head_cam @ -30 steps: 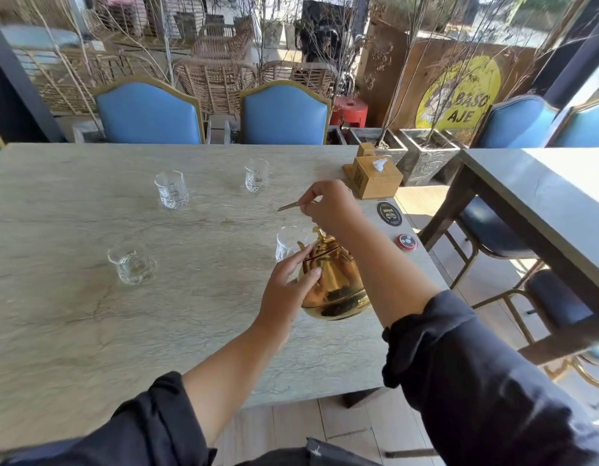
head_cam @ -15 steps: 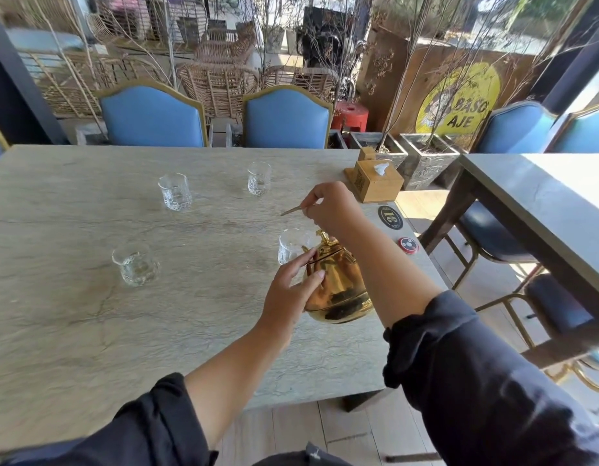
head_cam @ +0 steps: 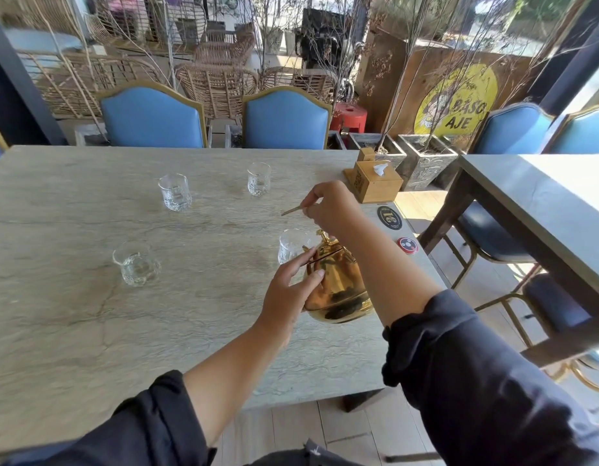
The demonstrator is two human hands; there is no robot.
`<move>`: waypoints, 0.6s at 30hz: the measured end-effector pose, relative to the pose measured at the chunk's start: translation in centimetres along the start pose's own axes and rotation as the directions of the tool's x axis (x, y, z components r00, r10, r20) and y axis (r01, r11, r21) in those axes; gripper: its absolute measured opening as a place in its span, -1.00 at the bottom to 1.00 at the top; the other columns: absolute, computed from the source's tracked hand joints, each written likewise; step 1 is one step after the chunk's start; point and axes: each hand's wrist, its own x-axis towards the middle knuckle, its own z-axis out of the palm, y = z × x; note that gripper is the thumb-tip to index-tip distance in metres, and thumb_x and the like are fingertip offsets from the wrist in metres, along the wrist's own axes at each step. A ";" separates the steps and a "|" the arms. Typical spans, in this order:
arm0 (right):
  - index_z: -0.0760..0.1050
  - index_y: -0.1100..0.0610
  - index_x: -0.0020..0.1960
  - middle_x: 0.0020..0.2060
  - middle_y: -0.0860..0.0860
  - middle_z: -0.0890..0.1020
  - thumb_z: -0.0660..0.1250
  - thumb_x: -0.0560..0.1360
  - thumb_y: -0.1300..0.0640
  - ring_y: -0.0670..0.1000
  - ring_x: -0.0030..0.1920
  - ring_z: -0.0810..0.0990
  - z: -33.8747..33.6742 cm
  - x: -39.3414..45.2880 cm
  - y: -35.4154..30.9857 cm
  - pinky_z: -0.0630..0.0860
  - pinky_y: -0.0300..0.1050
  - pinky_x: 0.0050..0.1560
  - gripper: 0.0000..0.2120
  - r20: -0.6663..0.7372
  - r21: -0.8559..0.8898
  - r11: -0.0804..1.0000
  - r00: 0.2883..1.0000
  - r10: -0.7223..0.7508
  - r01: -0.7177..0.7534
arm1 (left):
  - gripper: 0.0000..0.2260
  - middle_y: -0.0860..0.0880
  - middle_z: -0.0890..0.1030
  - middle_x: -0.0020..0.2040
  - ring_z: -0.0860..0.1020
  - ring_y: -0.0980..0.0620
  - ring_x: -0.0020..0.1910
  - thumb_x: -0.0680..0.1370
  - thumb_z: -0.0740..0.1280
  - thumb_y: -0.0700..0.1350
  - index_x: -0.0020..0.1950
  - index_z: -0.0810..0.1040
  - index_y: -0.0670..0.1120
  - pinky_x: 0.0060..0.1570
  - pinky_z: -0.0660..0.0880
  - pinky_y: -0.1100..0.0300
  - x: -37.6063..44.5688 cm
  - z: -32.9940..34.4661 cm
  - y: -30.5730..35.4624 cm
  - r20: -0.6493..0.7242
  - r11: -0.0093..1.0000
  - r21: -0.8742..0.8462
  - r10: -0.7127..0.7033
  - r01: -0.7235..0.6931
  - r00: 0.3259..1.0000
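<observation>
Left hand (head_cam: 284,297), right hand (head_cam: 331,205) unmoved; gold teapot (head_cam: 340,290), stone table (head_cam: 89,331), blue chairs (head_cam: 153,119)

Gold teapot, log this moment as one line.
right hand grips handle of teapot | left hand touches teapot side | glass right beside teapot | pouring: cannot tell

A long table (head_cam: 89,331) with a pale, veined stone-look top carries four clear glasses: two well apart toward the far edge (head_cam: 174,191) (head_cam: 259,179), one nearer on the left (head_cam: 136,263), and one (head_cam: 291,245) just beside a gold pot (head_cam: 338,287) near the right edge. Whether the pot's base rests on the top cannot be told. At the far right corner stand a wooden tissue box (head_cam: 373,183) and a small wooden box (head_cam: 367,154). Nearer, along the right edge, lie a black round disc (head_cam: 388,217) and a red round disc (head_cam: 407,245).
</observation>
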 end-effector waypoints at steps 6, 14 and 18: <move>0.61 0.25 -0.07 -0.49 -0.01 0.46 0.24 0.51 0.33 -0.04 -0.56 0.37 -0.3 -0.1 -0.2 0.37 -0.18 -0.48 -0.83 -0.004 0.000 1.000 1.000 -0.014 0.014 | -0.66 0.08 0.55 0.30 0.60 -0.01 0.25 0.54 0.40 -0.07 0.21 0.60 0.34 0.13 0.62 0.00 0.0 0.0 0.3 0.000 1.000 0.008 0.009 -0.009 1.000; 0.61 0.25 -0.07 -0.44 -0.06 0.48 0.28 0.51 0.31 -0.01 -0.47 0.44 -0.6 -0.3 0.7 0.44 -0.13 -0.40 -0.87 -0.028 0.052 0.998 0.999 -0.032 0.034 | -0.65 0.07 0.52 0.32 0.60 -0.04 0.24 0.53 0.41 -0.05 0.13 0.59 0.42 0.15 0.62 -0.04 -0.1 0.2 0.3 0.010 0.997 0.065 0.028 -0.028 1.000; 0.52 0.13 -0.16 -0.31 -0.15 0.49 0.31 0.51 0.28 -0.08 -0.46 0.42 -0.7 -1.4 2.9 0.35 -0.23 -0.46 -0.89 -0.057 0.139 0.989 0.997 -0.047 0.055 | -0.61 0.13 0.47 0.31 0.57 0.02 0.25 0.44 0.42 0.08 0.24 0.54 0.39 0.22 0.58 -0.04 -0.1 0.1 -0.5 0.036 0.974 0.213 0.076 -0.082 0.996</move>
